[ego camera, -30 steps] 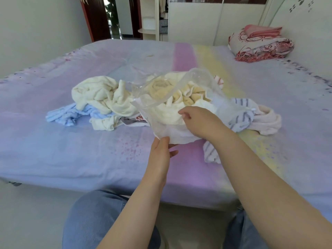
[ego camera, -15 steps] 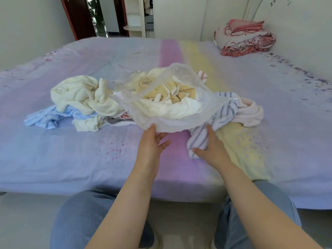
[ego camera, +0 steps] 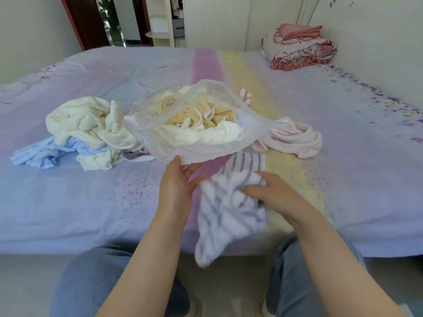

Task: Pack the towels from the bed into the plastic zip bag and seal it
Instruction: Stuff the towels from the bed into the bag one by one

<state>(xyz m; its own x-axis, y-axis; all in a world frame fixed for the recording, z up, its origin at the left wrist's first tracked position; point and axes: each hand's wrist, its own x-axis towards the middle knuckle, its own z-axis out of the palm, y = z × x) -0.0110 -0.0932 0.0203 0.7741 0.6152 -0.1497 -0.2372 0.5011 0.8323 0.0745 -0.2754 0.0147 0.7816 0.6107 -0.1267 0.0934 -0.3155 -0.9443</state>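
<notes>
- Gaping open on the pastel bed sheet (ego camera: pixel 91 202): clear plastic zip bag (ego camera: pixel 206 143), bulging with cream and tan towels.
- Left hand (ego camera: pixel 176 191) pinching its near edge.
- Right hand (ego camera: pixel 272 193) clutching crumpled white grey-striped towel (ego camera: pixel 226 209), blurring.

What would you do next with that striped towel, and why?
Probably lift the striped towel, gripped in the right hand, into the zip bag. Its mouth gapes open, held at the near edge by the left hand, with cream towels already inside.
</notes>
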